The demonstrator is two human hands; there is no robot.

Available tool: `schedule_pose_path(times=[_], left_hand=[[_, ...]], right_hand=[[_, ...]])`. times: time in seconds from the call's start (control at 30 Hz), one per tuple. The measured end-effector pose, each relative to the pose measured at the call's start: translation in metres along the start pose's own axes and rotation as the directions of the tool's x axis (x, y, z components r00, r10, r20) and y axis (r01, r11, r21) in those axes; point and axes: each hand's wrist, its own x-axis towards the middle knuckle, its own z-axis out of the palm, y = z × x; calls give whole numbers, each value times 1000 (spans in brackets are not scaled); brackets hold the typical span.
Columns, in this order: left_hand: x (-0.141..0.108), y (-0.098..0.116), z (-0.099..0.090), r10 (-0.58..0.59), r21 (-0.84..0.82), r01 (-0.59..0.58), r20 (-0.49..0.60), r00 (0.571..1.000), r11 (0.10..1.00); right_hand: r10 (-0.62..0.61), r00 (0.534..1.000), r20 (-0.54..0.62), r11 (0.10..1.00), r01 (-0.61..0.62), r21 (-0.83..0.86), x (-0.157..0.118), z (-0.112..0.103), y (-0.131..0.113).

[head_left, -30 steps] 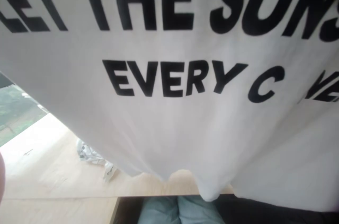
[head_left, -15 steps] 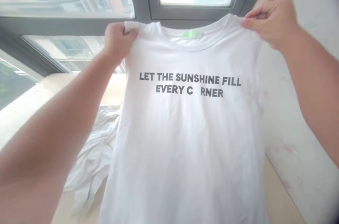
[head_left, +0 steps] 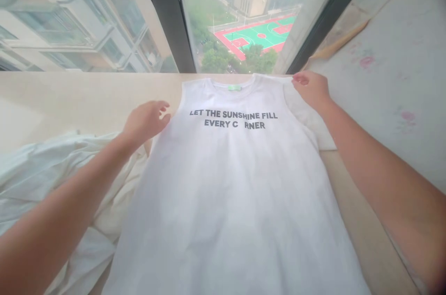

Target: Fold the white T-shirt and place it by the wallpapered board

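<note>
A white T-shirt [head_left: 230,183] with dark lettering across its chest lies spread front side up, collar toward the window. A small green label shows inside the neckline. My right hand [head_left: 313,88] pinches the sleeve on the right at its upper edge; that sleeve is stretched out sideways. On the other side, my left hand [head_left: 148,121] is beside the shirt's left shoulder edge, fingers apart and curved, holding nothing. The left sleeve is not visible; it seems tucked under or behind the shirt.
A heap of crumpled white cloth [head_left: 69,165] lies at the left under my forearm. The pale wooden surface [head_left: 35,100] ends at a dark window frame [head_left: 163,16]. To the right stands a pale wall covering [head_left: 390,86] with pink flowers, its edge peeling.
The shirt has come down from being held up by both shoulders and now lies flat. My left hand has let go of it. The right hand has shifted onto the sleeve.
</note>
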Motion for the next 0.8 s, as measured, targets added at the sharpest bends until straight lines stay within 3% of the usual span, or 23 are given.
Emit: schedule_pose_path(times=[0.13,0.23,0.33,0.47,0.67,0.8], left_hand=[[-55,-12,3,-93,-24,97,109,990,995],[-56,-12,3,-190,-82,203,139,972,976],[-33,-5,2,-238,-151,260,150,960,954],[13,6,8,-261,-226,289,144,954,930],[91,9,26,-324,-280,328,60,944,902],[136,12,43,-291,-276,277,-8,957,920]], right_hand=[[138,978,158,987,-124,-99,-40,-10,25],[273,919,285,962,-266,-64,-56,-9,34],[351,868,353,906,-410,108,-61,-4,31],[377,842,386,815,-500,293,-45,10,16],[433,847,307,798,-519,306,18,44,5],[362,891,274,890,-418,181,51,62,9]])
